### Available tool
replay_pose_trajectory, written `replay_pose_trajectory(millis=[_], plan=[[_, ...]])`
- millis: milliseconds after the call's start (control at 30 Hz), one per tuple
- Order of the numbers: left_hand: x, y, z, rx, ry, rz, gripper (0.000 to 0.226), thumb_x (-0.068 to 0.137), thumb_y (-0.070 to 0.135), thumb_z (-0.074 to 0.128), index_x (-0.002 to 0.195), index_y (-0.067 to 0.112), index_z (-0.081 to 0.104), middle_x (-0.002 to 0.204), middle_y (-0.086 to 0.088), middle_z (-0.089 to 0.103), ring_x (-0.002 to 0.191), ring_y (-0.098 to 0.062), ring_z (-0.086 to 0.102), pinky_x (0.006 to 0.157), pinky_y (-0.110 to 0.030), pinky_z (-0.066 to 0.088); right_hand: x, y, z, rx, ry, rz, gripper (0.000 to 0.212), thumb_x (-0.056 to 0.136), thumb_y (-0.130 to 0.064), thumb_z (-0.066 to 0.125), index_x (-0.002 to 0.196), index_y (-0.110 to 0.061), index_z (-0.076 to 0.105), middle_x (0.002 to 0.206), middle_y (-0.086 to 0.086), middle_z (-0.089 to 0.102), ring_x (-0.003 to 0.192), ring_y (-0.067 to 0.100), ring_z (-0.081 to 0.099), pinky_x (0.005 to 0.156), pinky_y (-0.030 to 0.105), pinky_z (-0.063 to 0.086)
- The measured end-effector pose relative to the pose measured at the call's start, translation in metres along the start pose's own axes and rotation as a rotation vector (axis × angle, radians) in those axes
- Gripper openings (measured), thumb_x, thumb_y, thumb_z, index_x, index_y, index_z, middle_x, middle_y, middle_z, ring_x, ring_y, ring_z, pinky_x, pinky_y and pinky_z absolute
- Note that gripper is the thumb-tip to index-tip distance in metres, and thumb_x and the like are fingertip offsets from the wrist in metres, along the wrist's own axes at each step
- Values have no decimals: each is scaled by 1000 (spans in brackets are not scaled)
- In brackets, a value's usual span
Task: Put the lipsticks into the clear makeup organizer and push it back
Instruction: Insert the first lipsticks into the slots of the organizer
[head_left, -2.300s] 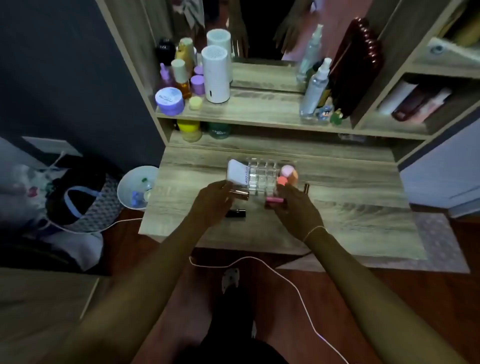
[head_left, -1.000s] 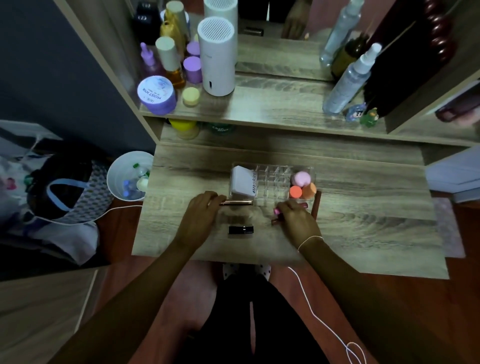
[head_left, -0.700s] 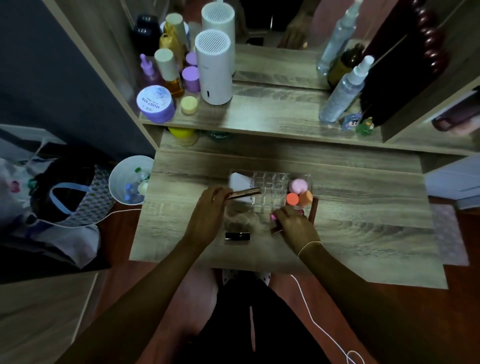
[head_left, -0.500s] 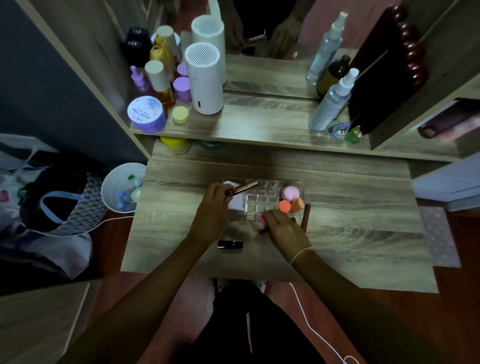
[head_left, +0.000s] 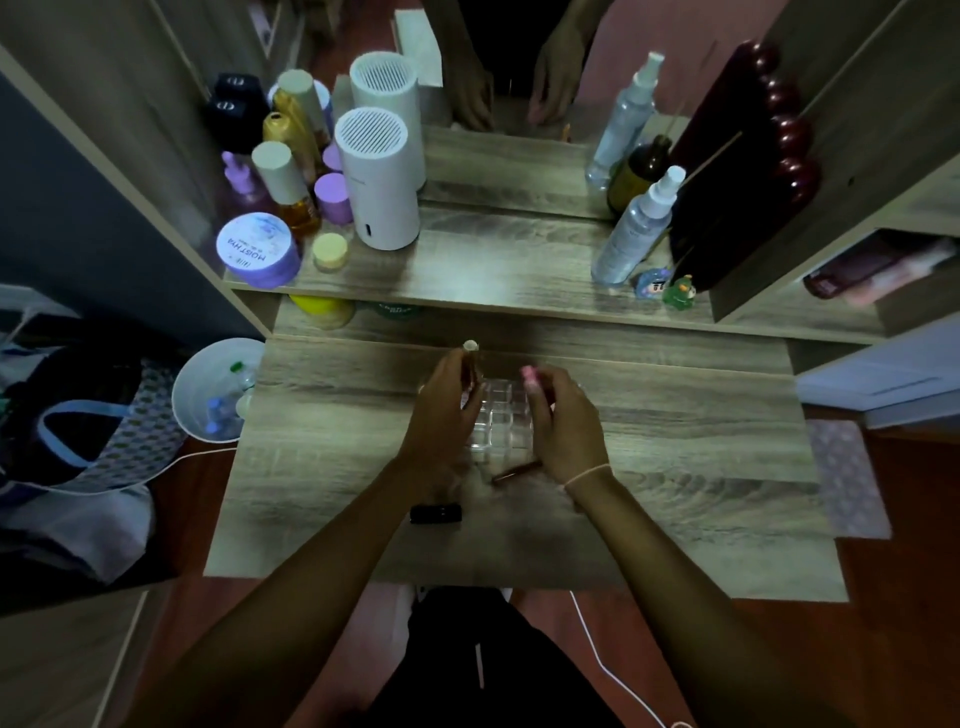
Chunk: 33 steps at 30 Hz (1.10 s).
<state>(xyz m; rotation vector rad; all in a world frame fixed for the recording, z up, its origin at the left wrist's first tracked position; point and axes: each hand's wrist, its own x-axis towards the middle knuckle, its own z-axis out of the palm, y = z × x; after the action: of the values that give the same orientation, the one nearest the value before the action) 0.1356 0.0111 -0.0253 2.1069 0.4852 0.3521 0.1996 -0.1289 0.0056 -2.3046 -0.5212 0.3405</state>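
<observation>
Home bedroom vanity: wood-grain bench (head_left: 675, 467), mirror (head_left: 519, 78) behind shelf crowded with lilac cream jar (head_left: 258, 249), clear spray bottles (head_left: 636, 228), white cylindrical humidifier (head_left: 379, 176).

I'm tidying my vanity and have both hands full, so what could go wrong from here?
Both hands, left hand and right hand, hold upright lipsticks over the clear organizer; its light, see-through cells could be missed or tipped. The black lipstick and slim brown tube lie loose by your wrists and could get knocked off.
</observation>
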Motion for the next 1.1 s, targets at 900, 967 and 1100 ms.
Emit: replay_pose_trajectory(millis=[900, 967, 1100], plan=[[15, -17, 8, 537, -170, 5, 34, 84, 12, 65, 117, 12, 58, 122, -12, 55, 114, -29, 46, 93, -39, 37, 47, -2, 18, -395, -226, -83, 11, 82, -17, 68, 91, -11, 68, 98, 13, 67, 92, 30, 63, 78, 39, 54], [15, -17, 7, 539, -169, 9, 35, 84, 12, 65, 118, 12, 58, 122, -12, 55, 114, -29, 46, 92, -40, 37, 45, 1, 19, -411, -225, -102, 13, 81, -17, 69, 93, -13, 68, 100, 11, 66, 93, 29, 62, 78, 37, 52], [16, -16, 6, 541, -165, 4, 38, 82, 14, 67, 118, 12, 57, 121, -12, 55, 112, -29, 46, 91, -39, 36, 42, 5, 20, -435, -210, -126, 15, 81, -17, 68, 95, -13, 67, 101, 11, 65, 94, 30, 62, 76, 35, 50]])
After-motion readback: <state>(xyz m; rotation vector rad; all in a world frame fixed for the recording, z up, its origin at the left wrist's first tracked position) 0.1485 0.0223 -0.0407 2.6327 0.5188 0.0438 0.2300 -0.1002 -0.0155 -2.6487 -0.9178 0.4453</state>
